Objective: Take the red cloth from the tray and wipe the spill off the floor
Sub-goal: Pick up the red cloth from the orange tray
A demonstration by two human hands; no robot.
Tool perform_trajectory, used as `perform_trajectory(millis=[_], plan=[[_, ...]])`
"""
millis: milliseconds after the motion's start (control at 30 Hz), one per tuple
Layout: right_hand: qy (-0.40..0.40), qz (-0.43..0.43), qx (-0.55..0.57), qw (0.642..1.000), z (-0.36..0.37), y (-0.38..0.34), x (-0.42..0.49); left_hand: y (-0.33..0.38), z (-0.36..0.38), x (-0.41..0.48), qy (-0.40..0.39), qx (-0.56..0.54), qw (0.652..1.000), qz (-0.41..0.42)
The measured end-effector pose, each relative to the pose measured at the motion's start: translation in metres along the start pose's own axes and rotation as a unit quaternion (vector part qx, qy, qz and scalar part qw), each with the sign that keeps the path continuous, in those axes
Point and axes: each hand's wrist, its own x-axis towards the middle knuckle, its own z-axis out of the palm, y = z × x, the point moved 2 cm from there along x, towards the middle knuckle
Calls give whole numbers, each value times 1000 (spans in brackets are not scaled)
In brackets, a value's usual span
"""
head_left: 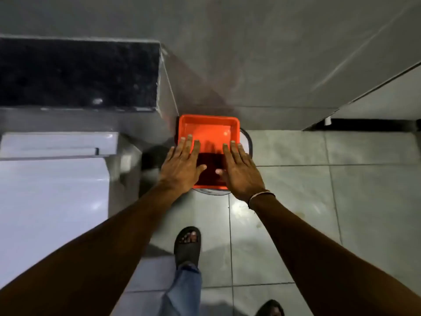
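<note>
An orange tray [209, 120] stands on something round and white against the grey wall. A dark red cloth [210, 166] lies folded in the tray's near half. My left hand [182, 165] hovers over the tray's left side, fingers spread and flat, thumb reaching toward the cloth. My right hand [239, 169] is spread over the tray's right side, its thumb at the cloth's edge. Neither hand grips anything. A wet, smeared patch of spill [245, 209] shines on the pale floor tiles just below my right wrist.
A white appliance [52, 201] stands at the left under a dark stone counter [77, 74]. My foot in a black sandal [187, 245] is on the tiles below the tray; the other foot [271, 309] is at the bottom edge. A door opening [376, 124] lies at the right.
</note>
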Motion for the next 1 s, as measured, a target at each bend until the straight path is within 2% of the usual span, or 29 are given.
perform_trajectory(millis=[133,233,367,533,700,867,1000], plan=[[-62,-14,-21,998,73,8,67,-19,72,52,-47,66,996,28],[-48,1,-71,996,110,13,101,-31,104,78,-65,90,994,26],[-16,19,-128,991,122,9,119,-36,116,94,-29,145,988,46],[0,21,-113,993,118,6,124,-37,116,99,-31,140,988,52],[-26,21,6,999,82,13,78,-22,81,62,-14,56,998,0],[0,34,65,997,49,34,-10,28,40,-4,5,22,999,38],[13,55,106,993,43,71,-82,71,40,-50,14,-12,997,70]])
